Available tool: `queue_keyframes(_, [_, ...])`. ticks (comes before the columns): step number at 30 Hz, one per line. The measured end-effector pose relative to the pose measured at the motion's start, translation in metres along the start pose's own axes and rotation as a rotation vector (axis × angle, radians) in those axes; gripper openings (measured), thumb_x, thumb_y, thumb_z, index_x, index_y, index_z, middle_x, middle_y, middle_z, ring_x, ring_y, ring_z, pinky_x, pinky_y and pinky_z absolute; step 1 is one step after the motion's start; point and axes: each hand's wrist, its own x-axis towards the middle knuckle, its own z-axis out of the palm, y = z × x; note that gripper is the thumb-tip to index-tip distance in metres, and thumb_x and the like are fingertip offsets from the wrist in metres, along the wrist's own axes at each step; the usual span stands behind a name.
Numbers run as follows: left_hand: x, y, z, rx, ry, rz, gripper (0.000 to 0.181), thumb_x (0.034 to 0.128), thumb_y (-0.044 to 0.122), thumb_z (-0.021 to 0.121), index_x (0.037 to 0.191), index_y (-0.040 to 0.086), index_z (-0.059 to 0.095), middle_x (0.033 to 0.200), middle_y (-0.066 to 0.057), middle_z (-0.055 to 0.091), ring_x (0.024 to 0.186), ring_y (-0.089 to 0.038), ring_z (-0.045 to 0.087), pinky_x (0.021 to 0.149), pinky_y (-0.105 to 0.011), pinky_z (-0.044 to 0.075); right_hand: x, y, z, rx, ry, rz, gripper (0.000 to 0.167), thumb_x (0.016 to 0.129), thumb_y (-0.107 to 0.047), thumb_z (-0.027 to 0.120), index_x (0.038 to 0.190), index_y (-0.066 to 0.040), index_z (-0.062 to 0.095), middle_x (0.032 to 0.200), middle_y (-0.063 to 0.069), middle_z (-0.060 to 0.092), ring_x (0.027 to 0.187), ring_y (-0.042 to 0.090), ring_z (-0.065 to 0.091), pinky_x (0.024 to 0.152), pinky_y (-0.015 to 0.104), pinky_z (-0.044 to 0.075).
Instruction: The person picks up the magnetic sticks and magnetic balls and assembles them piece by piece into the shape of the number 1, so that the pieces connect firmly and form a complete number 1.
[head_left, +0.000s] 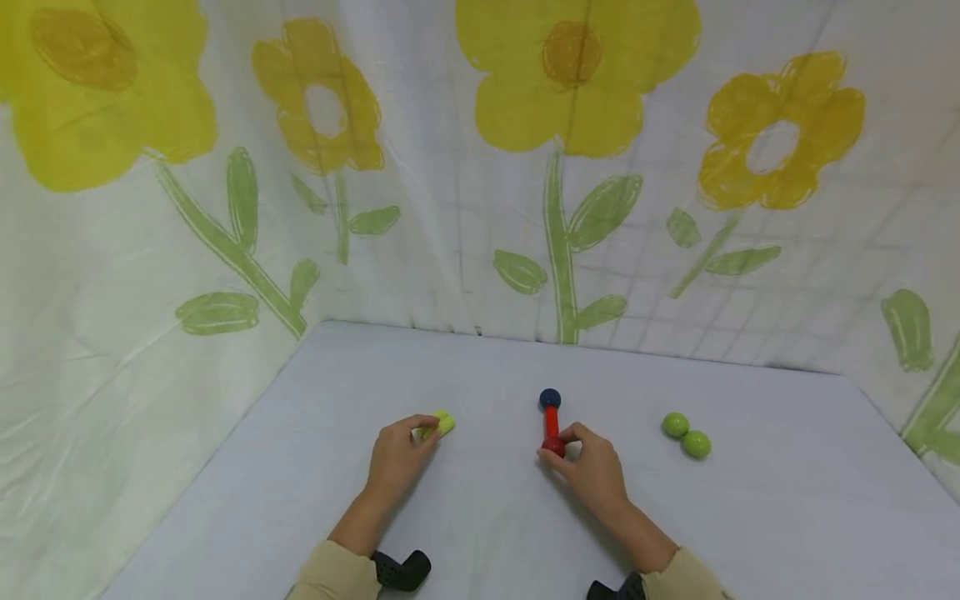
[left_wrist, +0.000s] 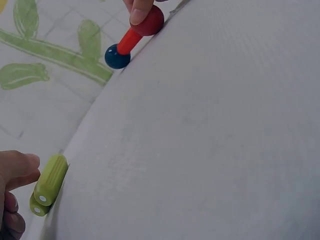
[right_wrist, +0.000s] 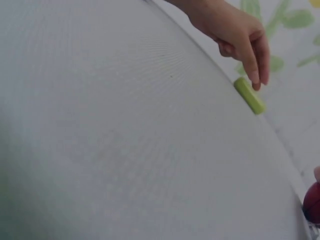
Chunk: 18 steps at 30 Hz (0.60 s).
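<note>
The right hand (head_left: 596, 477) pinches a glossy red ball (head_left: 553, 448), the left hand (head_left: 397, 458), off to its left, is at two ridged yellow-green cylinders (left_wrist: 51, 179), whether gripping I cannot tell, and from that ball a straight red rod (head_left: 552, 422) runs away to a glossy dark-blue ball (head_left: 550, 399).

Head view: green sticks (head_left: 447, 423) partly hidden behind left fingers (head_left: 420, 422); grip unclear. Red ball (head_left: 552, 447) partly covered by right fingers (head_left: 576, 432), cropped by edge in right-wrist view. Left-wrist view: lower stick (left_wrist: 37, 209), beside left fingers, mostly hidden. Beige sleeves (head_left: 337, 573), behind fingers, cut off.
</note>
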Motion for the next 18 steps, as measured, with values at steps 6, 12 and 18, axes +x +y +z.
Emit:
queue_keyframes(6, [0.001, -0.001, 0.002, -0.012, 0.007, 0.001, 0.02, 0.0778, 0.013, 0.073, 0.098, 0.01, 0.071, 0.091, -0.005, 0.071, 0.049, -0.005, 0.036, 0.044, -0.021, 0.031, 0.003, 0.001, 0.0, 0.001, 0.008, -0.016, 0.027, 0.071, -0.025, 0.081, 0.087, -0.011, 0.065, 0.089, 0.007, 0.07, 0.056, 0.008, 0.039, 0.047, 0.02, 0.029])
queue_keyframes(12, [-0.001, -0.003, 0.003, -0.035, 0.013, -0.002, 0.022, 0.0775, 0.013, 0.074, 0.099, 0.009, 0.071, 0.098, -0.006, 0.071, 0.05, -0.004, 0.037, 0.046, -0.02, 0.033, 0.007, 0.002, 0.002, 0.019, 0.005, -0.018, 0.026, 0.071, -0.025, 0.08, 0.086, -0.011, 0.064, 0.088, 0.006, 0.07, 0.057, 0.008, 0.039, 0.047, 0.02, 0.029])
queue_keyframes(18, [-0.002, -0.003, 0.004, -0.044, 0.004, 0.01, 0.024, 0.0775, 0.011, 0.073, 0.101, 0.008, 0.07, 0.101, -0.008, 0.071, 0.051, -0.004, 0.038, 0.046, -0.02, 0.033, 0.012, 0.004, 0.004, 0.034, 0.009, -0.019, 0.026, 0.071, -0.024, 0.08, 0.086, -0.011, 0.064, 0.088, 0.006, 0.07, 0.06, 0.009, 0.041, 0.049, 0.02, 0.031])
